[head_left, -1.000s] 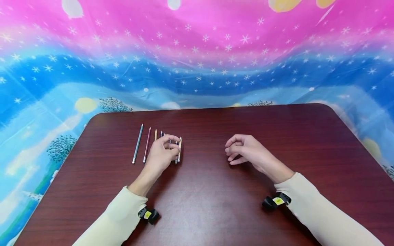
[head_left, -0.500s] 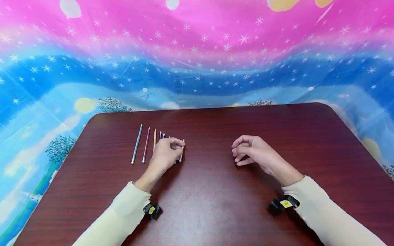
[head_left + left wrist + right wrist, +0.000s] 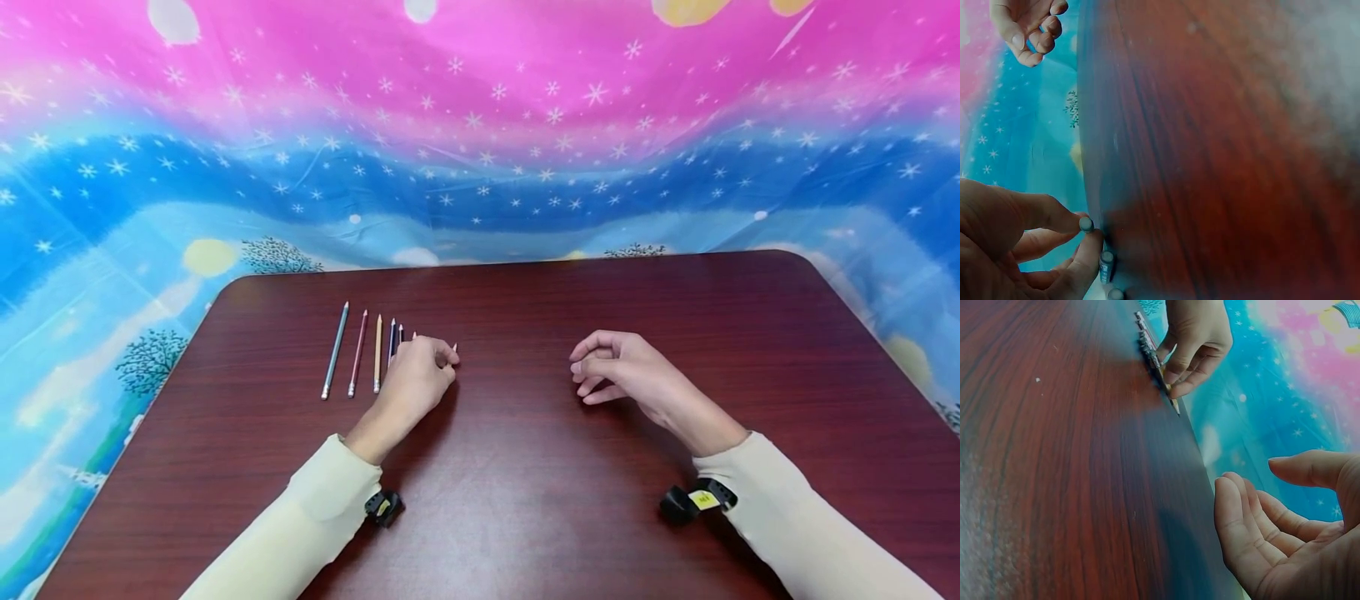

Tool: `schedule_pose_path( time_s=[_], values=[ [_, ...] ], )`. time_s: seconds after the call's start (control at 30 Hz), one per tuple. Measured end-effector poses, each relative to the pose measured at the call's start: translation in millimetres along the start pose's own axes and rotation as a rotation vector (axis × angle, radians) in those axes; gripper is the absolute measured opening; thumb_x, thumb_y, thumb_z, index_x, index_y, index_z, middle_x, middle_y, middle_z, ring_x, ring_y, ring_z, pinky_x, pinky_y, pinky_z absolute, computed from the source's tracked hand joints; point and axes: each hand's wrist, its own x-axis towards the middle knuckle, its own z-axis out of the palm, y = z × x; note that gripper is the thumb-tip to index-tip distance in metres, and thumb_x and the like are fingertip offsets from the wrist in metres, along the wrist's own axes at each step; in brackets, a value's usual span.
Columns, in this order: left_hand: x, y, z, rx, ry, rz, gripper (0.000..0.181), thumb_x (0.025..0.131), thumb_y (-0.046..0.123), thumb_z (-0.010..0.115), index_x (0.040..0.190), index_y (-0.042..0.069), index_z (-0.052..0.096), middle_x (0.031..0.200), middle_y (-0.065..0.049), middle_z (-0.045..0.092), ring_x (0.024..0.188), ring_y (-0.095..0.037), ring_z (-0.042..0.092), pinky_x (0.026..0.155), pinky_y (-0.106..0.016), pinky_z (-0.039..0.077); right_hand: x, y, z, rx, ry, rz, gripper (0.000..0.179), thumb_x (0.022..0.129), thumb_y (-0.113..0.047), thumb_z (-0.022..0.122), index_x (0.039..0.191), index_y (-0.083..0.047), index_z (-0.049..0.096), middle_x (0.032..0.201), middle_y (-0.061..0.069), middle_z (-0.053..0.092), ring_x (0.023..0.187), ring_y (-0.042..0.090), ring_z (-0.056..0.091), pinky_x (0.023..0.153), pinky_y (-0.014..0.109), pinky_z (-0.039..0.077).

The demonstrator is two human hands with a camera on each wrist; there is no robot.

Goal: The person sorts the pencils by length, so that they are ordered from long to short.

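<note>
My left hand [image 3: 415,377] pinches a pencil between thumb and fingers at the right end of a row of pencils. In the right wrist view, the tip of that pencil [image 3: 1175,406] points out past the fingers; in the left wrist view its rounded end shows. Left of the hand lie a blue-green pencil [image 3: 335,350], a red pencil [image 3: 358,354], a yellow pencil [image 3: 378,354] and a dark pencil [image 3: 392,333]. The hand partly hides several others. My right hand [image 3: 626,369] hovers over the table's right half, fingers loosely bent, holding nothing.
A dark red-brown wooden table [image 3: 510,483] spreads beneath both hands. Behind it hangs a pink and blue cloth [image 3: 495,125] printed with snowflakes. Each wrist wears a black camera strap over a pale sleeve [image 3: 330,492].
My left hand has shifted to the right with the pinched pencil, uncovering more of the yellow and dark pencils. My right hand has drifted slightly right.
</note>
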Motion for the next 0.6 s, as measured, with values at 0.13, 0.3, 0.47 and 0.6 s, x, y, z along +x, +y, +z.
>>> schedule_pose_path(
  time_s=[0.13,0.3,0.47,0.6],
  values=[
    [1.7,0.7,-0.2,0.015,-0.034,-0.015,0.017,0.093,0.001,0.066,0.096,0.008,0.081,0.089,-0.002,0.08,0.082,-0.019,0.073,0.081,-0.039,0.059,-0.5,0.6,-1.0,0.001,0.001,0.001,0.032,0.098,-0.006,0.061,0.124,0.012,0.054,0.097,0.009,0.073,0.076,0.016,0.072,0.073,0.032,0.066],
    [2.9,0.2,-0.7,0.017,-0.048,-0.005,0.016,0.094,0.001,0.067,0.1,0.007,0.08,0.089,-0.002,0.08,0.084,-0.018,0.074,0.084,-0.039,0.059,-1.6,1.5,-2.3,0.006,0.0,-0.004,0.033,0.098,-0.006,0.061,0.124,0.013,0.053,0.097,0.009,0.073,0.076,0.016,0.073,0.073,0.032,0.066],
    [3.4,-1.6,-1.0,0.035,-0.041,0.003,0.014,0.092,0.0,0.071,0.101,0.006,0.08,0.098,-0.005,0.081,0.1,-0.023,0.075,0.09,-0.043,0.06,-3.4,2.1,-3.7,0.0,0.0,-0.003,0.033,0.099,-0.007,0.06,0.124,0.013,0.053,0.097,0.009,0.073,0.076,0.015,0.072,0.074,0.031,0.065],
    [2.9,-2.9,-2.2,0.03,-0.048,0.0,0.013,0.092,0.0,0.072,0.101,0.005,0.08,0.099,-0.006,0.081,0.101,-0.023,0.074,0.09,-0.042,0.06,-4.3,3.3,-4.9,-0.003,0.001,-0.003,0.032,0.099,-0.007,0.06,0.124,0.012,0.054,0.096,0.008,0.072,0.077,0.015,0.072,0.074,0.031,0.065]
  ],
)
